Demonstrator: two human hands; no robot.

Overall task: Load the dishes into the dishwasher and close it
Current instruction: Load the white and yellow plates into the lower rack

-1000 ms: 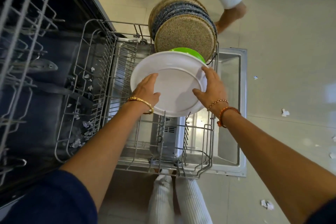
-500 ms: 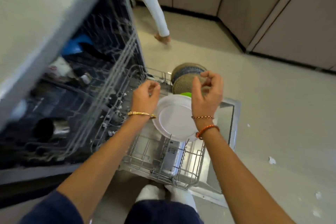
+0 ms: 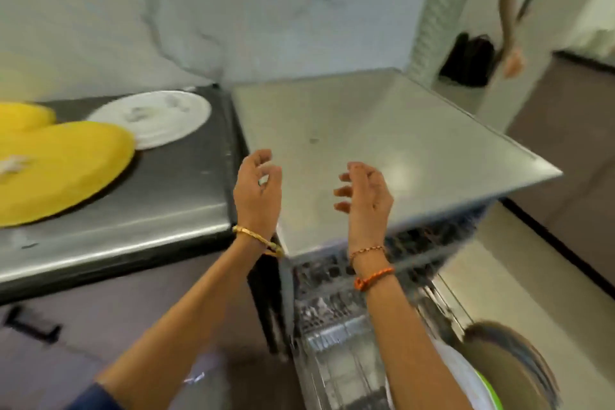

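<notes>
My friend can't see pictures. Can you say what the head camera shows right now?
Two empty hands, the left hand and the right hand, are raised with loose fingers above an open dishwasher. A white plate and yellow plates wait on the counter at the left; plates already stand in the rack.

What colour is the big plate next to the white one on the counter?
Bright yellow. The big plate shows best in the head view, at the left.

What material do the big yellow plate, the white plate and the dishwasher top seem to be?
Yellow plate: probably plastic, an even matt colour without glaze shine. White plate: ceramic or melamine; blur leaves it open. Dishwasher top: looks like brushed metal, grey with soft reflections.
</notes>
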